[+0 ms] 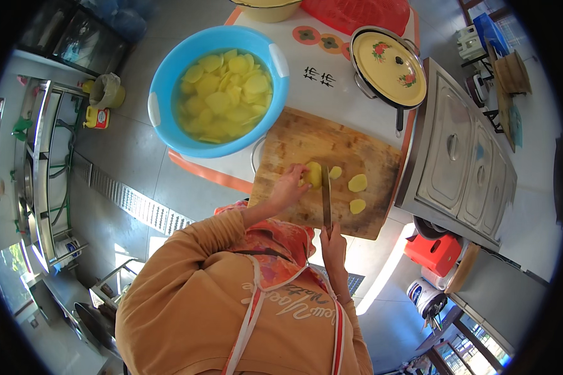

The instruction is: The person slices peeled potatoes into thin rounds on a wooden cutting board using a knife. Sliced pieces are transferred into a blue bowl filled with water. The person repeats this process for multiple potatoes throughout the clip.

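On a worn wooden cutting board [305,131], my left hand [291,185] holds a peeled potato [314,175] by its left end. My right hand [334,246] grips the handle of a kitchen knife [327,201], the handle itself mostly hidden in the fingers. The blade stands at the potato's right side. A small potato slice [335,172] lies just right of the blade, and two larger slices, one upper [357,183] and one lower [357,206], rest farther right. Beyond the board's upper left sits a blue plastic basin [162,70] of potato slices [225,93] in liquid.
A lidded yellow enamel pan [388,61] stands at the table's right, its black handle towards the board. At the far edge are a red plastic basket [356,11] and a yellow basin [267,10]. A steel counter with lidded wells [450,140] adjoins on the right.
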The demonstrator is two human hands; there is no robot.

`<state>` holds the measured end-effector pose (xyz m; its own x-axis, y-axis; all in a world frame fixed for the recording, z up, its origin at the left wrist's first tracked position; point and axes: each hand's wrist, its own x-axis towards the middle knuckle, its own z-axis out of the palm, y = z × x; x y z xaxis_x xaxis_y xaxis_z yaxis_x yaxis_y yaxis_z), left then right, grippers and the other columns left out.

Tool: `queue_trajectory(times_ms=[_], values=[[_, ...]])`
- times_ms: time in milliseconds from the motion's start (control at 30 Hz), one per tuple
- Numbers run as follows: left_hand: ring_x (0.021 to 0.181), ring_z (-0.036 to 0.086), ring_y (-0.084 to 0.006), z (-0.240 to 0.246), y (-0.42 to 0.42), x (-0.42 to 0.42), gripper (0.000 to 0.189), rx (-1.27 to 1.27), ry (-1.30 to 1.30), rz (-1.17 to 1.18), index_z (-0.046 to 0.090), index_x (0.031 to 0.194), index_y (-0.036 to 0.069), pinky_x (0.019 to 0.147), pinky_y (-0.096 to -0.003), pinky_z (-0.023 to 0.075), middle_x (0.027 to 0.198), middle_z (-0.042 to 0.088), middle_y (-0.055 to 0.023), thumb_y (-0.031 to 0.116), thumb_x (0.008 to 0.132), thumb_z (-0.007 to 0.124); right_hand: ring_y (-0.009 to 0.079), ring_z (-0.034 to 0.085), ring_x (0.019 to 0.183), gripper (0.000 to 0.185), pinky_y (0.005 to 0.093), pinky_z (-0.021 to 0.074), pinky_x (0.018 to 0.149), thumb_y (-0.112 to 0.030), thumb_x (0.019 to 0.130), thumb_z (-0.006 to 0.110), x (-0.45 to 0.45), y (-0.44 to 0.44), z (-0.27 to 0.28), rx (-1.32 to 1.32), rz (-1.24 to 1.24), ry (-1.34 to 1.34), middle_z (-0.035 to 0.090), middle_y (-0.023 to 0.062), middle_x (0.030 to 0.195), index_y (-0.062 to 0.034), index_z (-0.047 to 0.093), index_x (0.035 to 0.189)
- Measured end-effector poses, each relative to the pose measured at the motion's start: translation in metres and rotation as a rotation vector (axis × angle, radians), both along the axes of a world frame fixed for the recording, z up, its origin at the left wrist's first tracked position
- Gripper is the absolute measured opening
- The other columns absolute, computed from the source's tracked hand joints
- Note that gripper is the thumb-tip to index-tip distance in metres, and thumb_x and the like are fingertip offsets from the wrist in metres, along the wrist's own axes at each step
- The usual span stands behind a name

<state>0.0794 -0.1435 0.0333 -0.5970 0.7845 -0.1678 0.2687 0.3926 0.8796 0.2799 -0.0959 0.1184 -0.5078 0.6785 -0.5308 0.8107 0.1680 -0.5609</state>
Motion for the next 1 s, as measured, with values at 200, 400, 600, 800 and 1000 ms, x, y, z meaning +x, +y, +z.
queue_trajectory(times_ms=[200,400,600,800,1000], values=[[0.099,0.061,-0.0270,0.003,-0.001,0.001,0.045,0.003,-0.005,0.009,0.052,0.118,0.006,0.078,-0.0380,0.0516,0.111,0.057,-0.0118,0.014,0.078,0.072,0.0454,0.062,0.076,0.024,0.0515,0.0454,0.066,-0.025,0.096,0.053,-0.018,0.004,-0.034,0.073,-0.047,0.045,0.064,0.0237,0.078,-0.0021,0.052,0.103],[0.098,0.060,-0.0273,0.001,-0.001,0.002,0.044,0.029,-0.004,0.016,0.052,0.117,0.006,0.080,-0.0375,0.0508,0.110,0.057,-0.0120,0.013,0.078,0.072,0.0389,0.063,0.069,0.025,0.0458,0.0451,0.062,-0.025,0.096,0.053,-0.002,0.007,0.003,0.031,-0.097,0.119,0.062,0.0191,0.074,-0.0029,0.054,0.107],[0.096,0.060,-0.0274,-0.003,0.001,0.002,0.044,0.054,0.003,0.028,0.052,0.116,0.006,0.081,-0.0372,0.0503,0.108,0.056,-0.0118,0.013,0.078,0.072,0.0409,0.063,0.072,0.027,0.0473,0.0458,0.065,-0.026,0.095,0.054,0.003,0.002,0.011,-0.015,-0.018,0.000,0.063,0.0200,0.075,-0.0016,0.051,0.107],[0.097,0.060,-0.0278,0.005,0.002,0.002,0.045,0.006,-0.024,0.034,0.052,0.117,0.005,0.081,-0.0377,0.0504,0.111,0.056,-0.0123,0.014,0.078,0.072,0.0453,0.061,0.079,0.028,0.0505,0.0445,0.069,-0.026,0.095,0.054,-0.022,0.012,-0.039,0.057,-0.030,0.060,0.063,0.0234,0.079,0.0006,0.052,0.103],[0.100,0.060,-0.0276,0.007,-0.001,0.001,0.045,-0.002,-0.026,0.026,0.053,0.117,0.005,0.083,-0.0378,0.0503,0.113,0.056,-0.0121,0.016,0.078,0.072,0.0065,0.043,0.046,0.019,0.0277,0.0344,0.043,-0.021,0.096,0.055,-0.011,0.015,-0.014,-0.160,-0.321,0.253,0.050,0.0032,0.059,-0.0022,0.055,0.099]])
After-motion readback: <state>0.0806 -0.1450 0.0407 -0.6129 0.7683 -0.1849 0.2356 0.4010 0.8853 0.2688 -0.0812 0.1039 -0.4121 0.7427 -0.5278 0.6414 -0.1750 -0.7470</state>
